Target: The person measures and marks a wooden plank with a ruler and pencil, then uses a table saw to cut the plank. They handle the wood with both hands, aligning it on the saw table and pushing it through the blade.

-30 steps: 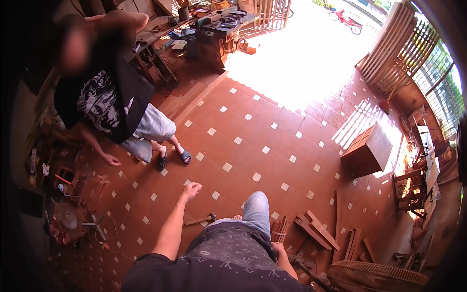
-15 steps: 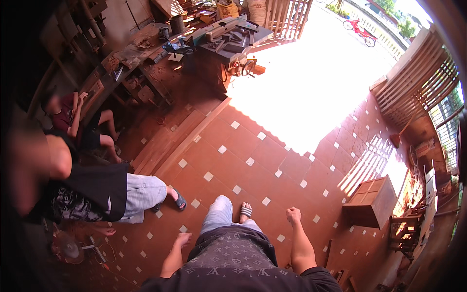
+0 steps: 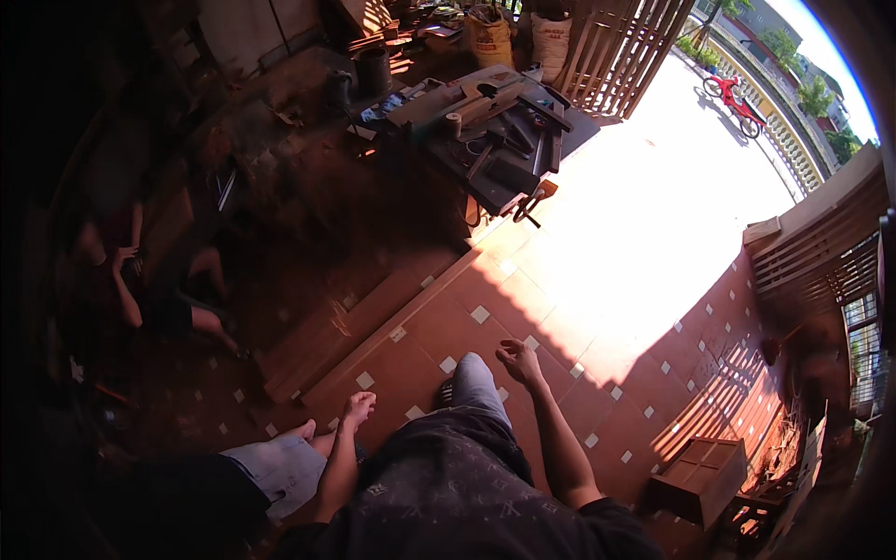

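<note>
My left hand (image 3: 359, 408) hangs in the air above the tiled floor, its fingers curled in, with no object showing in it. Ahead and to the right, my right hand (image 3: 518, 359) swings free with its fingers loosely bent and apart, holding nothing. Neither hand touches anything. Nearest to the left hand are the pale shorts of a person (image 3: 285, 467) standing close on the left. Beyond both hands lie long reddish wooden boards (image 3: 373, 317) on the floor.
A machine table (image 3: 579, 131) with a handwheel and dark metal parts stands ahead. Behind it are a yellow sack (image 3: 490, 39) and a white sack (image 3: 551, 45). Another person (image 3: 126, 271) sits in shadow at left. A wooden cabinet (image 3: 695, 476) stands at right; a red motorbike (image 3: 737, 107) is outside.
I have stepped forward, so the machine table and boards are nearer. My right hand has swung forward and its fingers have loosened. The standing person is now lower left.
</note>
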